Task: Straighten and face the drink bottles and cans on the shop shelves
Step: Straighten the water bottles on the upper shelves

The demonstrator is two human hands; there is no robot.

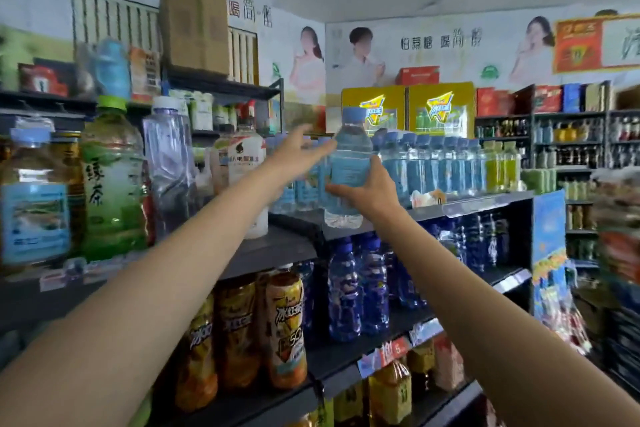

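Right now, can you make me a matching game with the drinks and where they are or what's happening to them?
Things:
1. water bottle
2. green tea bottle
3. dark blue bottles
4. cardboard box

Places or states:
A. top of the rack
B. gripped by the right hand
C. far left, green cap
D. shelf below the water

Pairs: 1-B, 2-C, 3-D, 4-A

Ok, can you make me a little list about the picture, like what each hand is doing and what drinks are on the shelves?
right hand: grips the water bottle low on its body
left hand: fingers straight, reaching beside that bottle's shoulder
bottle state: upright, blue cap, at the top shelf front edge
behind it: row of blue-capped bottles
shelf below: dark blue bottles and orange tea bottles
near left: green tea bottle
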